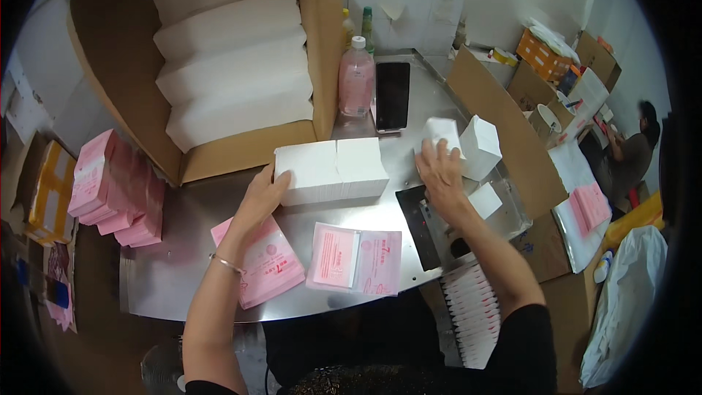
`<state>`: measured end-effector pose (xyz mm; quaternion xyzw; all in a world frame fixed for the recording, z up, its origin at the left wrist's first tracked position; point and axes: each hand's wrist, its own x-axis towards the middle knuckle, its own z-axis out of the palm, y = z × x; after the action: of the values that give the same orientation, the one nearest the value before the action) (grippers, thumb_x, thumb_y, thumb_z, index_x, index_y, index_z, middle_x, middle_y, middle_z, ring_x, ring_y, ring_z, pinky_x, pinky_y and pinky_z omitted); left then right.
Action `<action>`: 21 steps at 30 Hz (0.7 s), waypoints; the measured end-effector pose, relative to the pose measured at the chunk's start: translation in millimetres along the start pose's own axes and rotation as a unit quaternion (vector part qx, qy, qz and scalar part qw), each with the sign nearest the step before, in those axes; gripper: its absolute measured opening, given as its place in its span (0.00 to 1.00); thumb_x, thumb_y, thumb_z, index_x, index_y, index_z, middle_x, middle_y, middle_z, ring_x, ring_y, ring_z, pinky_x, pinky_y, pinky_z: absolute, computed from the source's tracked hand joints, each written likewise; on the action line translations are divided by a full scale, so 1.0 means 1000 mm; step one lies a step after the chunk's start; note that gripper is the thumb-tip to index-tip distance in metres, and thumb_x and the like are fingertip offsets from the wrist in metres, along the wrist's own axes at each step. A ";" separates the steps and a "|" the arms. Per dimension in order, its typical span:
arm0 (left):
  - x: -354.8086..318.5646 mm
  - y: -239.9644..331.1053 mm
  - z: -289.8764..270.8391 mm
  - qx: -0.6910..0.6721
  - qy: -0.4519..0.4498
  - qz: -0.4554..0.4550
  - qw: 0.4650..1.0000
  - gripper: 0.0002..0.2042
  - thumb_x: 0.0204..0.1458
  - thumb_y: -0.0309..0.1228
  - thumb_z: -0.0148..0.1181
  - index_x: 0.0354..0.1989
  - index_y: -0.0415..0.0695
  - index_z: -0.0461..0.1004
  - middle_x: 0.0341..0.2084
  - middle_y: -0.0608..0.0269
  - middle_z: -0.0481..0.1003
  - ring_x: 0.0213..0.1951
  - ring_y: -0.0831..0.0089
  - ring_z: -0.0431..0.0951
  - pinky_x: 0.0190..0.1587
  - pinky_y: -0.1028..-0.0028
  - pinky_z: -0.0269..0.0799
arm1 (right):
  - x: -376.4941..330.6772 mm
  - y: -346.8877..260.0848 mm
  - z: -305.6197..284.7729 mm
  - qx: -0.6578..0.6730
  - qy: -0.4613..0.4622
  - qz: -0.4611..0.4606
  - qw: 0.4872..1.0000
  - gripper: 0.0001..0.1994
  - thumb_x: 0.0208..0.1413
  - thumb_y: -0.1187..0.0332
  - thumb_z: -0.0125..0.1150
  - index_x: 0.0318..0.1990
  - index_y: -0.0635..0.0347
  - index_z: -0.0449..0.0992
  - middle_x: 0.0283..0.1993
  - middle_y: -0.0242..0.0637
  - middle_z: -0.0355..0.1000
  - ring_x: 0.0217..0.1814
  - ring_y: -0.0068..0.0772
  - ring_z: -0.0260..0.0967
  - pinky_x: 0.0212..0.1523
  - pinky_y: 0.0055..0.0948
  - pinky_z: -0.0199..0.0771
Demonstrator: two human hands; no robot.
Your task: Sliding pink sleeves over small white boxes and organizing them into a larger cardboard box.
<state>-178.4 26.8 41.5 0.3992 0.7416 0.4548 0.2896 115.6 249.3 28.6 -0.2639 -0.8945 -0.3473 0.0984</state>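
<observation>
Shiny metal table, cluttered workroom, head view. The long white row sits mid-frame, long axis left-to-right, right end pointing roughly toward the right hand. Left hand is nearer, fingers grasping its left end, so the row stretches off rightward from them. Right fingertips touch a small white stack; too blurry, can't tell if it's gripped.
</observation>
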 end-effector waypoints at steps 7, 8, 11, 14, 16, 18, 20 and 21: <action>0.029 0.042 0.040 0.268 0.096 -0.044 0.958 0.58 0.47 0.70 0.58 0.61 0.16 0.56 0.51 0.23 0.71 0.56 0.38 0.74 0.59 0.59 0.70 | 0.036 -0.105 -0.038 0.522 0.053 0.136 0.840 0.37 0.35 0.63 0.73 0.57 0.60 0.66 0.64 0.58 0.58 0.61 0.65 0.62 0.58 0.50 0.68; 0.029 0.046 0.043 0.271 0.093 -0.057 0.956 0.64 0.41 0.74 0.58 0.62 0.15 0.53 0.52 0.23 0.70 0.56 0.39 0.74 0.59 0.59 0.71 | 0.043 -0.122 -0.037 0.493 0.089 0.151 0.852 0.35 0.34 0.64 0.73 0.55 0.60 0.66 0.63 0.58 0.58 0.58 0.65 0.63 0.56 0.49 0.69; 0.028 0.043 0.043 0.328 0.072 -0.075 0.939 0.66 0.39 0.76 0.59 0.63 0.15 0.51 0.53 0.26 0.70 0.56 0.41 0.75 0.58 0.60 0.72 | 0.049 -0.135 -0.030 0.453 0.141 0.178 0.862 0.33 0.32 0.67 0.73 0.50 0.62 0.66 0.61 0.57 0.59 0.52 0.62 0.64 0.52 0.49 0.69; 0.027 0.046 0.028 0.322 0.016 -0.088 0.942 0.64 0.38 0.68 0.64 0.67 0.19 0.46 0.57 0.30 0.70 0.58 0.44 0.73 0.59 0.61 0.72 | 0.044 -0.093 -0.021 0.479 0.136 0.131 0.857 0.30 0.31 0.69 0.71 0.46 0.62 0.67 0.59 0.54 0.61 0.52 0.60 0.64 0.53 0.50 0.68; 0.025 0.041 0.020 0.316 -0.027 -0.089 0.944 0.61 0.36 0.59 0.68 0.70 0.27 0.44 0.62 0.32 0.64 0.62 0.43 0.70 0.60 0.60 0.71 | 0.037 -0.064 -0.028 0.413 0.155 0.148 0.885 0.28 0.30 0.70 0.70 0.45 0.61 0.68 0.60 0.52 0.62 0.54 0.60 0.64 0.53 0.49 0.68; 0.028 0.041 0.025 0.340 -0.021 -0.091 0.936 0.61 0.36 0.58 0.69 0.71 0.29 0.44 0.63 0.32 0.62 0.62 0.43 0.69 0.60 0.59 0.70 | 0.037 -0.053 -0.030 0.214 0.127 0.077 0.965 0.28 0.32 0.69 0.72 0.47 0.60 0.72 0.62 0.49 0.61 0.61 0.57 0.62 0.55 0.53 0.65; 0.028 0.048 0.037 0.367 -0.028 -0.078 0.927 0.60 0.35 0.57 0.70 0.71 0.31 0.45 0.64 0.32 0.61 0.63 0.42 0.68 0.61 0.59 0.70 | 0.036 -0.054 -0.023 0.059 0.003 -0.020 0.998 0.30 0.35 0.68 0.73 0.52 0.58 0.74 0.66 0.48 0.59 0.66 0.55 0.60 0.60 0.60 0.60; 0.024 0.051 0.044 0.393 -0.036 -0.075 0.916 0.60 0.34 0.56 0.71 0.72 0.33 0.45 0.64 0.32 0.60 0.63 0.41 0.68 0.61 0.58 0.70 | 0.024 -0.049 -0.023 0.123 0.012 -0.028 0.992 0.29 0.35 0.69 0.72 0.52 0.57 0.74 0.65 0.49 0.60 0.66 0.55 0.59 0.61 0.61 0.59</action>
<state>-139.0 80.9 67.3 0.4399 0.8775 0.0885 0.1692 68.5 213.4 25.9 -0.2200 -0.9363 -0.2400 0.1313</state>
